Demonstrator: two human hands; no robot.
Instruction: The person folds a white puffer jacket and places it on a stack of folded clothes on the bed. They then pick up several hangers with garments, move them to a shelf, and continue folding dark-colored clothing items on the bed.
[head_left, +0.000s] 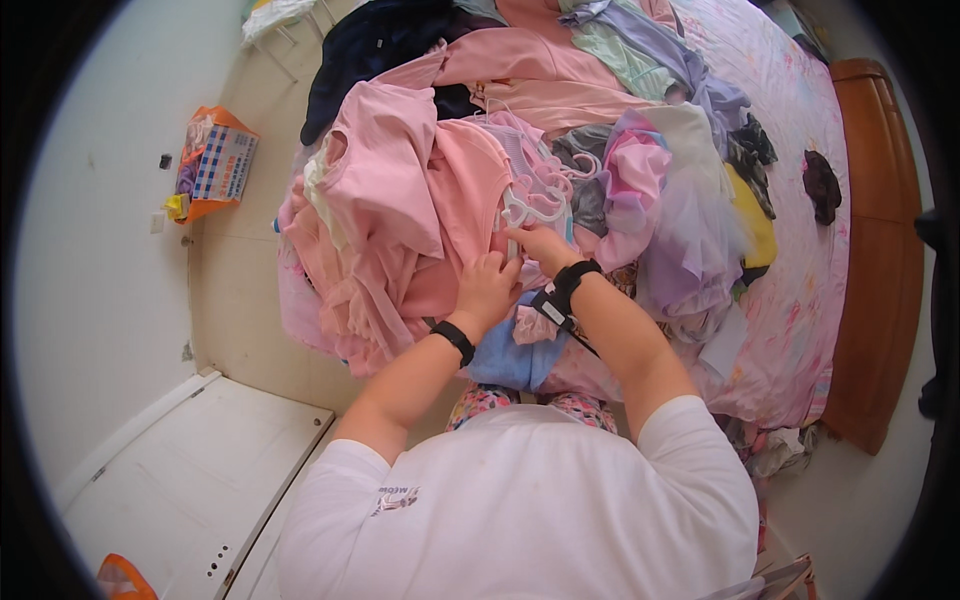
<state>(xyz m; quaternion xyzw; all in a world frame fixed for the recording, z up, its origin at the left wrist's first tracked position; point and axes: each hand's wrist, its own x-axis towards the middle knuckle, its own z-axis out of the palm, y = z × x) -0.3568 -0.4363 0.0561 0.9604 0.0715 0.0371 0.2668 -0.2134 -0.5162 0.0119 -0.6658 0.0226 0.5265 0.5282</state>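
Both my hands meet over a heap of clothes on the bed. With bent fingers, my left hand rests at the neckline of a salmon-pink garment; what its fingers grip is partly hidden. My right hand pinches the lower part of a white plastic hanger, close to my left fingertips. Several pink hangers lie just beyond, on a lilac knit garment. A light pink top is spread to the left. Below my hands are a blue garment and a pink scrunchie.
More clothes cover the far side of the bed, among them a navy garment and a lilac tulle piece. A wooden headboard stands at right. An orange bag is on the floor at left, and a white door panel is lower left.
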